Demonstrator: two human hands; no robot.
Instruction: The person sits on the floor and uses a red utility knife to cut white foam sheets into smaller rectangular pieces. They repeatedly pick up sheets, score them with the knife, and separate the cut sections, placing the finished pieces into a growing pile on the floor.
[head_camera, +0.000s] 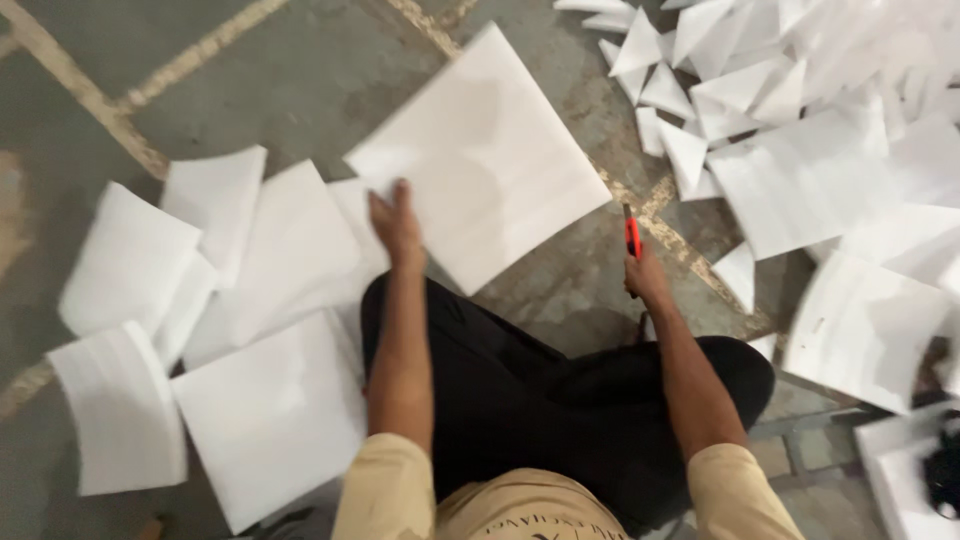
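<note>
I sit on a grey concrete floor in black trousers. My left hand (395, 225) holds the near left edge of a square white foam sheet (490, 150) that lies tilted like a diamond in front of my knees. To its right, my right hand (645, 275) grips a red utility knife (632, 235), blade end pointing away from me, just off the sheet's right corner. The picture is blurred by motion.
Several square white foam sheets (270, 400) lie overlapping on the floor at my left. At the upper right sits a heap of white foam triangles (690, 90) and larger sheets (810, 175). More sheets (865, 330) lie at my right. A dark object (943, 475) sits at the lower right edge.
</note>
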